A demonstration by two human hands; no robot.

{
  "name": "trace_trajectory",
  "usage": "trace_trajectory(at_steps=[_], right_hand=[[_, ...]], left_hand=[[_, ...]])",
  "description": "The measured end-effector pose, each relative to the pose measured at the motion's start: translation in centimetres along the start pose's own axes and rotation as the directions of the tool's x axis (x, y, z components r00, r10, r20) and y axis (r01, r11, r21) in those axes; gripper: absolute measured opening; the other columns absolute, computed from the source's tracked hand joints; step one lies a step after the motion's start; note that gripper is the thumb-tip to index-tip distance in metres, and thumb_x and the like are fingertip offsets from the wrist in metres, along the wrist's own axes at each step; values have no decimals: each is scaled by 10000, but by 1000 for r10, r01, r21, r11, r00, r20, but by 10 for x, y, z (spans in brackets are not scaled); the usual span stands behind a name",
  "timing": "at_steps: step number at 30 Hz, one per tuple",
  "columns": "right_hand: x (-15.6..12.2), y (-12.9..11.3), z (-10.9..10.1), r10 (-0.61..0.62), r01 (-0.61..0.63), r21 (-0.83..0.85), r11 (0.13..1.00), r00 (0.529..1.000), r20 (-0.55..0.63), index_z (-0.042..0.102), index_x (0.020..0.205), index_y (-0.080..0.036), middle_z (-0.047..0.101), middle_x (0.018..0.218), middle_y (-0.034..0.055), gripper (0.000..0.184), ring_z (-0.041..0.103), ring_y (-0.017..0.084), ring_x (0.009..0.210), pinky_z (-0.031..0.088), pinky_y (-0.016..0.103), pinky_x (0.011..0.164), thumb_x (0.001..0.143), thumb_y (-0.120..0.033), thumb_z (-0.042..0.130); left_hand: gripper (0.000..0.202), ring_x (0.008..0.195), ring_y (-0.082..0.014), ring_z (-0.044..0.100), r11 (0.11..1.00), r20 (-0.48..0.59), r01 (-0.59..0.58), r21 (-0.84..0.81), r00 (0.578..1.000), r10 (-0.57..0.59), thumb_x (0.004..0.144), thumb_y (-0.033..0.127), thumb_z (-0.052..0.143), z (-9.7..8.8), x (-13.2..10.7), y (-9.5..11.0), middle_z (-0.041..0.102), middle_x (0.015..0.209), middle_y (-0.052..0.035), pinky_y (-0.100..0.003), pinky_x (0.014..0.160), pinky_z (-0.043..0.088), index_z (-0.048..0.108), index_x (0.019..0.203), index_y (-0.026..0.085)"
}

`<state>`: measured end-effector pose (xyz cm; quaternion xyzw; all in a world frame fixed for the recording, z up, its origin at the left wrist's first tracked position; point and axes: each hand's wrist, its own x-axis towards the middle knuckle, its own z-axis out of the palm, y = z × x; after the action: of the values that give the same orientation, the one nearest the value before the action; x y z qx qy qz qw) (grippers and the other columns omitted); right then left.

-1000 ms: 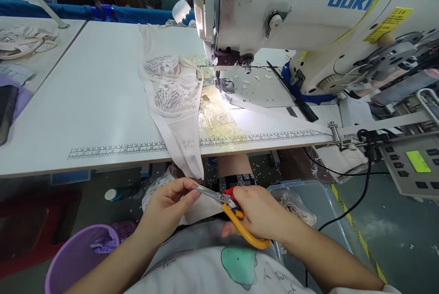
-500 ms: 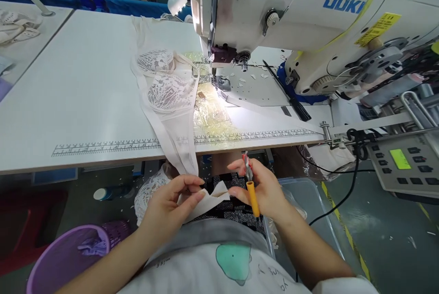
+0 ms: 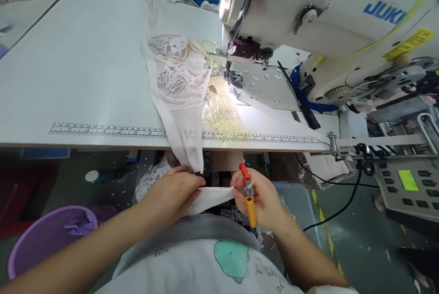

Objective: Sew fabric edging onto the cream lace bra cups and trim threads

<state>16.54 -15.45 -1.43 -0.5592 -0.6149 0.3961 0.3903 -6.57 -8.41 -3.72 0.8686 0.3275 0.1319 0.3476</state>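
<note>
A white lace bra [image 3: 181, 74] lies on the table beside the needle, its band hanging over the front edge towards my lap. My left hand [image 3: 174, 191] is closed on a white fabric band [image 3: 214, 198] above my lap, its fingertips partly hidden. The band runs flat across to my right hand [image 3: 262, 195], whose thumb and fingers pinch its other end. In that same right hand sits a pair of thread snips [image 3: 249, 193] with a red tip and an orange-yellow handle. More white lace [image 3: 154, 177] hangs below the table edge on the left.
A JUKI sewing machine [image 3: 336, 19] with its lamp lit stands on the white table [image 3: 85, 65]. A black-handled tool [image 3: 303, 102] and fabric scraps lie by it. A control panel [image 3: 411, 182], a purple basket [image 3: 44, 234] and a clear plastic bin [image 3: 298, 198] stand around.
My right hand has closed on the free end of the band, which was loose and folded before. The band is now stretched between both hands. The view has shifted slightly.
</note>
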Motion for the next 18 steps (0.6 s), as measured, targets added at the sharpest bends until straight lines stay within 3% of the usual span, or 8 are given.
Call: trace_trajectory(at_steps=[3,7,10,15,18], right_hand=[[-9,10,-8,-37,38,16,999,995,-94,484,854,-239,572,817,14,156,554,171,713,469,312,646,784,-133,574],[-19,20,-14,-31,25,-42,999,986,-163,468,864,-252,570,829,11,125,576,177,742,486,325,665,856,-165,558],[-23,26,-19,-36,13,-135,991,984,-173,478,867,-257,579,842,17,105,585,188,760,493,329,665,865,-177,547],[-20,23,-28,-15,-90,-421,903,971,-239,561,923,-240,639,893,54,152,597,214,774,502,339,687,790,-167,580],[-12,10,-17,67,-127,-347,929,981,-181,591,1045,-218,653,857,50,284,578,183,656,482,293,580,764,-182,590]], left_hand=[[308,818,-234,637,982,50,31,187,998,-41,919,268,369,-15,-8,-20,726,848,-52,-453,1041,365,672,883,223],[339,753,-225,604,966,44,109,235,991,-123,934,356,359,-28,-14,-28,688,778,-43,-368,837,420,635,788,223],[307,684,-200,570,977,62,111,179,990,-124,926,346,385,-27,-15,-24,651,743,-27,-318,687,388,600,752,213],[210,658,-183,546,982,105,51,183,992,-71,906,224,475,-19,-11,-7,609,737,-12,-296,633,351,581,727,196],[199,684,-194,553,963,185,-25,270,982,-27,908,181,506,-15,-7,8,621,768,-27,-305,643,363,594,730,182]])
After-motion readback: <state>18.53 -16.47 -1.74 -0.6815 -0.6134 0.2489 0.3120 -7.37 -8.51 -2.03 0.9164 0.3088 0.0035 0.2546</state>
